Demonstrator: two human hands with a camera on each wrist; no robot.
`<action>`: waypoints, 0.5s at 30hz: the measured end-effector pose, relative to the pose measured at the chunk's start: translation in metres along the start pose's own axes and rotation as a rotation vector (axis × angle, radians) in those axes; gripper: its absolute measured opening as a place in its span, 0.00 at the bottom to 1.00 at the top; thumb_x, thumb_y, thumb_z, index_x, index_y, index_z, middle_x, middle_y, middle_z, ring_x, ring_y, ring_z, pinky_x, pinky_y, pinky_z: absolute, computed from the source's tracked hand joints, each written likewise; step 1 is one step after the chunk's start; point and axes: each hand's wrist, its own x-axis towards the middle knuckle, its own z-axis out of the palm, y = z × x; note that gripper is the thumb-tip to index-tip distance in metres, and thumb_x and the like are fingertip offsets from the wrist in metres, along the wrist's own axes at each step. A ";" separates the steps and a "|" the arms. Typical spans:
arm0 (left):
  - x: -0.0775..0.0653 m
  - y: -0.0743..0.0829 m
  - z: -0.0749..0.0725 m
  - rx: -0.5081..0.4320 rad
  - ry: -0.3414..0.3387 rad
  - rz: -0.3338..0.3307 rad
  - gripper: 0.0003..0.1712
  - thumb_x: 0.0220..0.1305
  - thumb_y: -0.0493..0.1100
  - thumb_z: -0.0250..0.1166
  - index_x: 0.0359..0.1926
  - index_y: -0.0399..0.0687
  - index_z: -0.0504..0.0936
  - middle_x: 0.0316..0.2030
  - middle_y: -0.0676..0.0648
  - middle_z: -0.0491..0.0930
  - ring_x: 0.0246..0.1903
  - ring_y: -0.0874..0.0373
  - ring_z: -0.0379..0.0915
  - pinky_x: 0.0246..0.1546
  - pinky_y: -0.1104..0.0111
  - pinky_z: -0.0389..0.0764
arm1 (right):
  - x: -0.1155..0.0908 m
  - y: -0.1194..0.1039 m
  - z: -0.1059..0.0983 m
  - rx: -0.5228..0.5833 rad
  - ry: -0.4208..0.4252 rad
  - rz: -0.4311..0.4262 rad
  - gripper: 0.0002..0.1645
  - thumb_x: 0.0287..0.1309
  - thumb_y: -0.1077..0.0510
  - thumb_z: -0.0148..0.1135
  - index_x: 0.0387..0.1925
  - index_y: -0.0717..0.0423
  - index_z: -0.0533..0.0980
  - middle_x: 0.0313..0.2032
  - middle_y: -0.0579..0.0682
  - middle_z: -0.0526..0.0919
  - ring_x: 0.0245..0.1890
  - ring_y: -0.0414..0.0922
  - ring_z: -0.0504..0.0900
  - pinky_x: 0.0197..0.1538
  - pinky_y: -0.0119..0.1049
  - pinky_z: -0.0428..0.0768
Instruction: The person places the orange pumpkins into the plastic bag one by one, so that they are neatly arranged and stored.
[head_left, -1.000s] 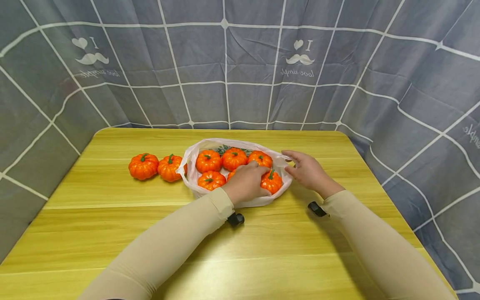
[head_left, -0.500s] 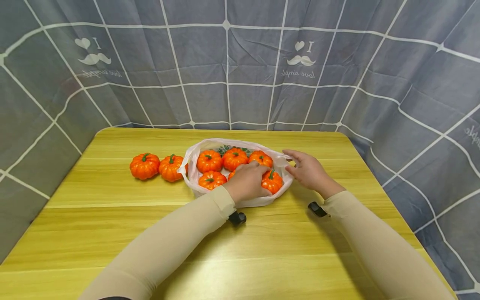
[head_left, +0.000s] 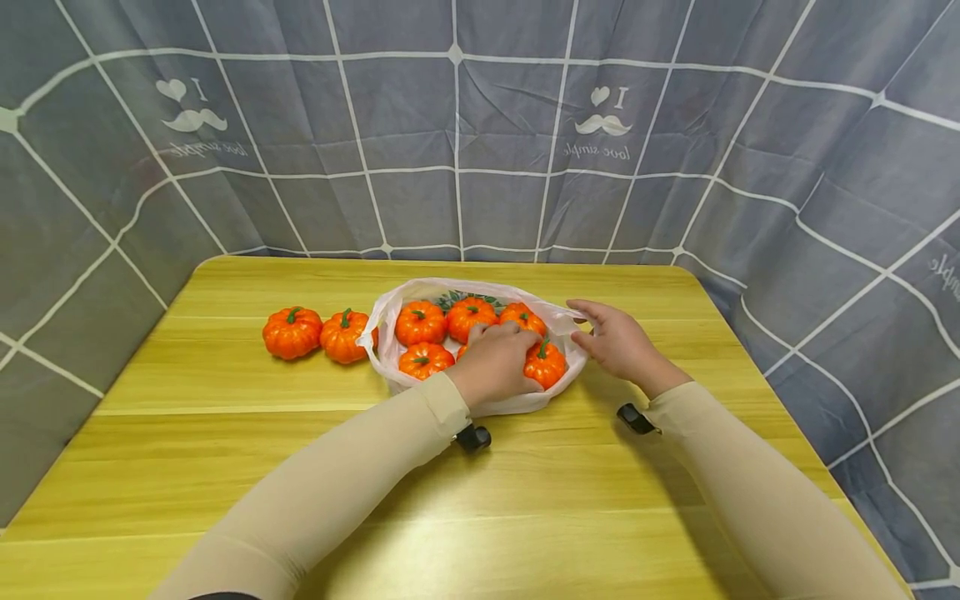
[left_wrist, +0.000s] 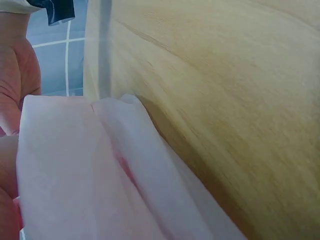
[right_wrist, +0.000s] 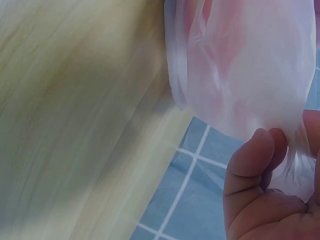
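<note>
In the head view a white plastic bag lies with its mouth open on the table, several orange toy pumpkins inside. My left hand reaches over the near rim and grips the front-right pumpkin, thumb on its near side and bent fingers on its far side. The bag's wall hides most of that grip in the left wrist view. At the bag's right end my right hand pinches the rim; the right wrist view has the gathered plastic between thumb and fingers.
Two more pumpkins stand left of the bag: an outer pumpkin and an inner pumpkin right against the bag's left end. They rest on a wood-grain table. Grey checked curtains enclose the back and sides.
Both hands keep their places at the bag, and the pumpkins stay put. Only the head view has shifted very slightly.
</note>
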 end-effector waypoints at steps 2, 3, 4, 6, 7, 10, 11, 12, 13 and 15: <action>-0.002 0.000 -0.002 0.000 0.010 0.012 0.43 0.61 0.63 0.75 0.73 0.55 0.75 0.67 0.48 0.77 0.67 0.47 0.72 0.69 0.47 0.63 | 0.000 0.000 0.000 0.000 0.002 -0.002 0.34 0.74 0.59 0.62 0.77 0.55 0.67 0.70 0.63 0.77 0.55 0.56 0.83 0.48 0.39 0.84; -0.003 -0.001 -0.003 -0.003 0.017 0.019 0.43 0.61 0.63 0.75 0.73 0.55 0.75 0.67 0.48 0.76 0.67 0.47 0.72 0.69 0.47 0.63 | -0.001 0.000 0.000 -0.003 0.005 -0.004 0.34 0.74 0.59 0.62 0.77 0.54 0.67 0.70 0.63 0.77 0.57 0.57 0.83 0.50 0.40 0.84; -0.005 -0.001 -0.005 -0.003 0.024 0.026 0.42 0.61 0.62 0.75 0.73 0.55 0.75 0.67 0.48 0.76 0.68 0.46 0.71 0.69 0.47 0.63 | -0.001 0.001 0.000 -0.003 0.006 -0.004 0.34 0.74 0.59 0.62 0.77 0.54 0.67 0.70 0.63 0.77 0.58 0.57 0.83 0.51 0.42 0.85; -0.009 -0.003 -0.009 -0.007 0.040 0.037 0.42 0.62 0.63 0.74 0.73 0.56 0.75 0.68 0.48 0.76 0.69 0.46 0.71 0.69 0.46 0.63 | -0.001 0.001 0.000 -0.007 0.010 -0.005 0.34 0.74 0.58 0.62 0.77 0.54 0.67 0.70 0.63 0.76 0.62 0.59 0.82 0.55 0.47 0.85; -0.011 -0.005 -0.012 -0.008 0.047 0.039 0.41 0.62 0.63 0.74 0.73 0.56 0.75 0.69 0.48 0.75 0.69 0.45 0.71 0.69 0.46 0.63 | -0.001 0.001 -0.001 -0.009 0.011 -0.004 0.34 0.74 0.58 0.62 0.78 0.54 0.67 0.71 0.63 0.76 0.64 0.60 0.81 0.57 0.49 0.85; -0.020 -0.010 -0.023 -0.016 0.064 0.039 0.41 0.64 0.63 0.72 0.74 0.55 0.74 0.71 0.47 0.73 0.71 0.43 0.69 0.70 0.45 0.62 | -0.001 0.000 -0.001 -0.016 0.013 -0.004 0.35 0.74 0.58 0.62 0.78 0.55 0.67 0.72 0.63 0.75 0.68 0.61 0.77 0.62 0.54 0.82; -0.024 -0.011 -0.027 -0.023 0.070 0.038 0.41 0.65 0.63 0.72 0.74 0.55 0.74 0.72 0.46 0.73 0.71 0.43 0.69 0.71 0.45 0.61 | -0.002 0.000 -0.001 -0.017 0.013 -0.004 0.35 0.74 0.58 0.62 0.78 0.55 0.66 0.72 0.63 0.74 0.69 0.62 0.76 0.63 0.55 0.82; -0.028 -0.014 -0.031 -0.028 0.078 0.040 0.42 0.65 0.62 0.72 0.75 0.54 0.73 0.72 0.46 0.72 0.72 0.42 0.68 0.72 0.45 0.61 | -0.002 0.000 -0.001 -0.017 0.013 -0.003 0.35 0.74 0.58 0.62 0.78 0.55 0.66 0.72 0.63 0.74 0.70 0.62 0.76 0.63 0.55 0.82; -0.032 -0.016 -0.036 -0.030 0.087 0.042 0.42 0.66 0.62 0.72 0.75 0.53 0.73 0.72 0.45 0.72 0.72 0.42 0.67 0.73 0.44 0.60 | -0.002 0.000 -0.001 -0.017 0.012 -0.001 0.35 0.74 0.58 0.62 0.78 0.55 0.66 0.72 0.63 0.74 0.70 0.62 0.76 0.63 0.54 0.83; -0.040 -0.021 -0.045 -0.041 0.105 0.052 0.42 0.67 0.61 0.71 0.76 0.52 0.72 0.70 0.45 0.73 0.71 0.42 0.67 0.73 0.44 0.59 | -0.002 0.000 -0.001 -0.016 0.011 0.002 0.35 0.75 0.58 0.62 0.78 0.54 0.66 0.72 0.63 0.74 0.70 0.61 0.76 0.61 0.53 0.84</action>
